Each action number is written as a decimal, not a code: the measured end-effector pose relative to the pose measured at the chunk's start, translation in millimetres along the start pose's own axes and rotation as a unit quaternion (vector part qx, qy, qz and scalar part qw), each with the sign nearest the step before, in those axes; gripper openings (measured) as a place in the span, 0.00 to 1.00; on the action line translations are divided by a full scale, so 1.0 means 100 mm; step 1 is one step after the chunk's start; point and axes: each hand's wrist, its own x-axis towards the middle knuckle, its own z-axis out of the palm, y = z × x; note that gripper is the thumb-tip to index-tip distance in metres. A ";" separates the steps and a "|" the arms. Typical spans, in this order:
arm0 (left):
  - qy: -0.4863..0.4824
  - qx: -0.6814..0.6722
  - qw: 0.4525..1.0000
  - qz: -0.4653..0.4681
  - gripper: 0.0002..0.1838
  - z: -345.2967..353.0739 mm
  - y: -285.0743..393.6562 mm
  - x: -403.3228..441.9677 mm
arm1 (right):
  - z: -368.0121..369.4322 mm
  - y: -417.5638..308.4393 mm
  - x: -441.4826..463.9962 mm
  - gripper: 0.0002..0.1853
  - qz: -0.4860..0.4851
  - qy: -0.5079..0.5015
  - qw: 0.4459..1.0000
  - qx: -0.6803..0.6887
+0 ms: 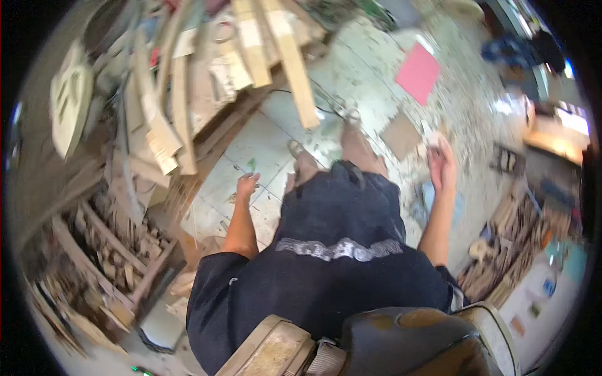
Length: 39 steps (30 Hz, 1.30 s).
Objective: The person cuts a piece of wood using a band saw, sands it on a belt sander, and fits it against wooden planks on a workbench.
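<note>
My left hand (248, 184) hangs over the tiled floor beside my left leg. Its fingers are loosely bent and apart, and I see nothing in them. On the other side, my right hand (443, 164) is held out from my body with the fingers mostly stretched. A small whitish patch (433, 139) shows by its fingertips; blur hides whether it touches the hand or lies on the floor behind. Nearest to my left hand is a workbench (216, 125) loaded with long wooden strips (291, 72). A brown square sheet (401, 135) lies on the floor near my right hand.
A pink sheet (418, 73) lies farther ahead on the dusty floor. Wooden strips jut past the bench edge. At lower left stands a wooden crate (150, 269) of offcuts. Stacked wood pieces (501, 250) line the right side. A light blue cloth-like item (429, 200) lies below my right hand.
</note>
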 end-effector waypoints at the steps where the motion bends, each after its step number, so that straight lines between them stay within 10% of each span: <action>1: 0.021 -0.007 1.000 0.013 0.29 -0.03 0.03 0.08 | -0.07 0.04 0.06 0.22 0.003 0.000 1.000 -0.008; 6: 0.101 -0.060 0.986 0.120 0.34 0.01 0.18 0.00 | 0.13 0.07 0.36 0.19 0.061 -0.047 0.997 -0.013; 26: 0.237 -0.219 0.946 0.031 0.20 0.10 -0.41 -0.87 | 2.05 0.74 0.89 0.22 0.211 -0.375 0.888 -0.161; 31: 0.209 -0.208 0.956 -0.016 0.23 0.36 -0.46 -1.08 | 1.42 0.62 1.01 0.20 0.220 -0.332 0.892 -0.213; 39: 0.070 -0.132 0.986 -0.073 0.27 0.66 -0.31 -0.99 | -0.42 0.44 1.30 0.16 0.154 0.005 0.984 -0.088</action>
